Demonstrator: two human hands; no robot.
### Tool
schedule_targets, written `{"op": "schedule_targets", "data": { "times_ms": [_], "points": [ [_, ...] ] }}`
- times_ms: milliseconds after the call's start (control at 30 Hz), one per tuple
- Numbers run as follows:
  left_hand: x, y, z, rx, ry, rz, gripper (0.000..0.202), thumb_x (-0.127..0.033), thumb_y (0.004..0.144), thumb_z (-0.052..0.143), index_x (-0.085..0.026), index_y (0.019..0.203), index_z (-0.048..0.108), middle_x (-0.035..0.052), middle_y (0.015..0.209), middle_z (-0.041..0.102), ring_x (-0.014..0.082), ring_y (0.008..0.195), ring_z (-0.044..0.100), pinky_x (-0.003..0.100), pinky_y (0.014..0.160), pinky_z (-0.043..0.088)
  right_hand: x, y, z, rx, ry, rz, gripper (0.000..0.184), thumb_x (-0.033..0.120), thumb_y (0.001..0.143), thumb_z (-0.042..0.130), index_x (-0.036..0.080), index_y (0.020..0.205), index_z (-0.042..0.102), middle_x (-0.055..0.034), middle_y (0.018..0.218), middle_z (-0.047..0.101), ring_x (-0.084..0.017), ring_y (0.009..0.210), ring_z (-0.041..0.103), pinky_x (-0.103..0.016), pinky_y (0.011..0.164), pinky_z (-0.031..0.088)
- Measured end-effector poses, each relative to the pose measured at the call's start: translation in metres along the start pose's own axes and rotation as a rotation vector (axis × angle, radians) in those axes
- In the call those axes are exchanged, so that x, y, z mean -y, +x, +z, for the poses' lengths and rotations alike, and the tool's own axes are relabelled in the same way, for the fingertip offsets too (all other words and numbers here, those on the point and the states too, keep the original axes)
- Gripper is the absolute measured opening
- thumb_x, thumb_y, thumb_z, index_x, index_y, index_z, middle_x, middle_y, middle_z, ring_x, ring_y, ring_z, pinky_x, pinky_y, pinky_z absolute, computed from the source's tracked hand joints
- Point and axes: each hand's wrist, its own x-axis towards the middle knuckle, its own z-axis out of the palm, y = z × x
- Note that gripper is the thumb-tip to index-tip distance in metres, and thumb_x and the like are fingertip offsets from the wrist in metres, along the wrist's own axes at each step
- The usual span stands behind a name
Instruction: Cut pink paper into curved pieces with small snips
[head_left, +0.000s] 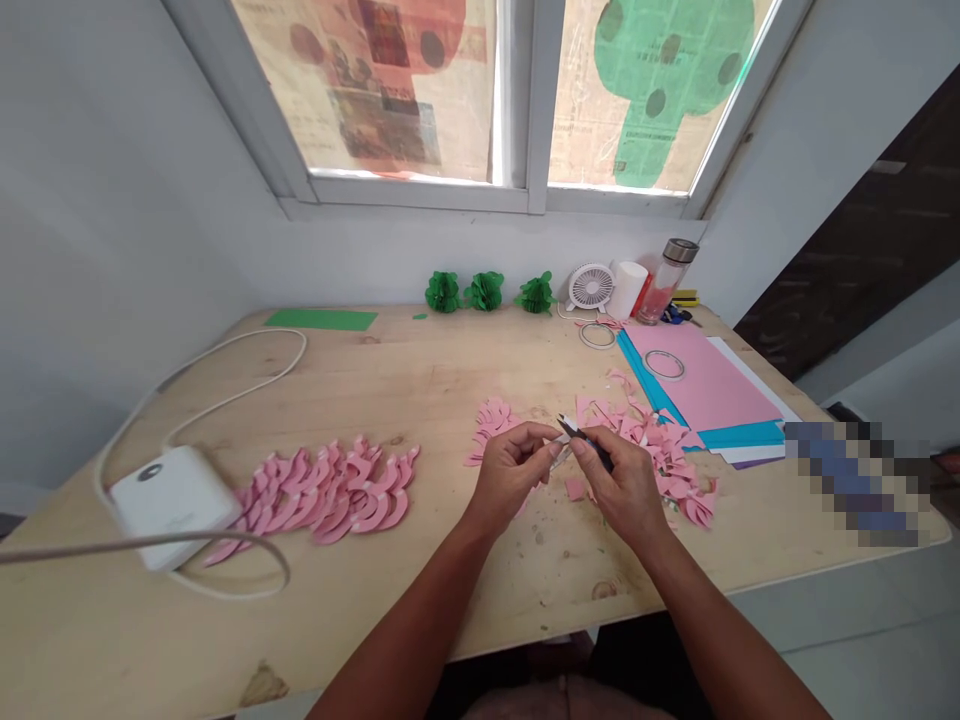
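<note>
Over the middle of the table, my left hand [514, 470] is closed in a pinch on a small whitish piece [562, 440], too small to make out well. Close beside it, my right hand [619, 485] grips a slim black pointed tool [568, 425], its tip turned toward the left fingers. Whether it is tweezers or small scissors does not show. Cut pink paper petals [495, 415] lie just beyond my left hand. A heap of pink paper scraps [675, 450] lies behind and to the right of my right hand.
Curled pink paper strips [337, 490] lie at left beside a white power box [176, 505] with a looping cable. Green paper flowers [484, 291], a small fan [591, 288] and a bottle [667, 280] line the wall. A tape roll [664, 365] rests on pink sheets [712, 390].
</note>
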Motion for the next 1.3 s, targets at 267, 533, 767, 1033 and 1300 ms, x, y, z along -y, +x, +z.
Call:
{"op": "schedule_targets", "data": {
  "times_ms": [267, 533, 767, 1033, 1300],
  "points": [
    [-0.0020, 0.0006, -0.0012, -0.026, 0.008, 0.009, 0.022, -0.033, 0.066, 0.068, -0.014, 0.077, 0.064, -0.0056, 0.045, 0.044, 0.0056, 0.041, 0.040, 0.018, 0.041, 0.031, -0.0001, -0.0002, -0.0009, -0.023, -0.049, -0.009, 0.033, 0.045, 0.085, 0.045, 0.017, 0.086, 0.062, -0.0006, 0.066, 0.057, -0.012, 0.057, 0.048, -0.023, 0.054, 0.035],
    [-0.0007, 0.0034, -0.0064, -0.088, -0.054, 0.009, 0.025, -0.034, 0.064, 0.070, -0.015, 0.079, 0.063, -0.0055, 0.046, 0.046, 0.0056, 0.041, 0.040, 0.018, 0.041, 0.031, -0.0020, -0.0030, -0.0019, -0.001, -0.097, -0.038, 0.033, 0.044, 0.086, 0.044, 0.017, 0.087, 0.063, -0.0007, 0.065, 0.058, -0.012, 0.057, 0.048, -0.023, 0.054, 0.035],
    [-0.0014, 0.0025, -0.0043, -0.084, -0.080, 0.002, 0.023, -0.031, 0.065, 0.069, -0.015, 0.079, 0.063, -0.0056, 0.047, 0.046, 0.0050, 0.041, 0.039, 0.018, 0.041, 0.031, -0.0026, -0.0043, 0.0004, 0.017, -0.089, -0.021, 0.034, 0.045, 0.086, 0.044, 0.017, 0.089, 0.064, -0.0017, 0.067, 0.060, -0.013, 0.057, 0.050, -0.023, 0.054, 0.035],
    [-0.0023, 0.0021, -0.0042, -0.079, -0.082, -0.007, 0.021, -0.030, 0.066, 0.069, -0.015, 0.080, 0.063, -0.0060, 0.047, 0.046, 0.0045, 0.041, 0.039, 0.017, 0.040, 0.030, 0.0005, -0.0050, 0.0002, 0.019, -0.084, -0.023, 0.035, 0.043, 0.087, 0.042, 0.017, 0.086, 0.065, -0.0014, 0.064, 0.060, -0.013, 0.056, 0.050, -0.022, 0.054, 0.035],
    [-0.0008, 0.0018, -0.0040, -0.064, -0.080, 0.001, 0.022, -0.030, 0.066, 0.068, -0.015, 0.080, 0.064, -0.0062, 0.046, 0.045, 0.0047, 0.040, 0.039, 0.017, 0.040, 0.030, -0.0022, -0.0049, 0.0028, -0.054, -0.143, -0.057, 0.034, 0.042, 0.087, 0.044, 0.017, 0.082, 0.066, -0.0002, 0.060, 0.059, -0.011, 0.053, 0.049, -0.021, 0.051, 0.033]
  ]
}}
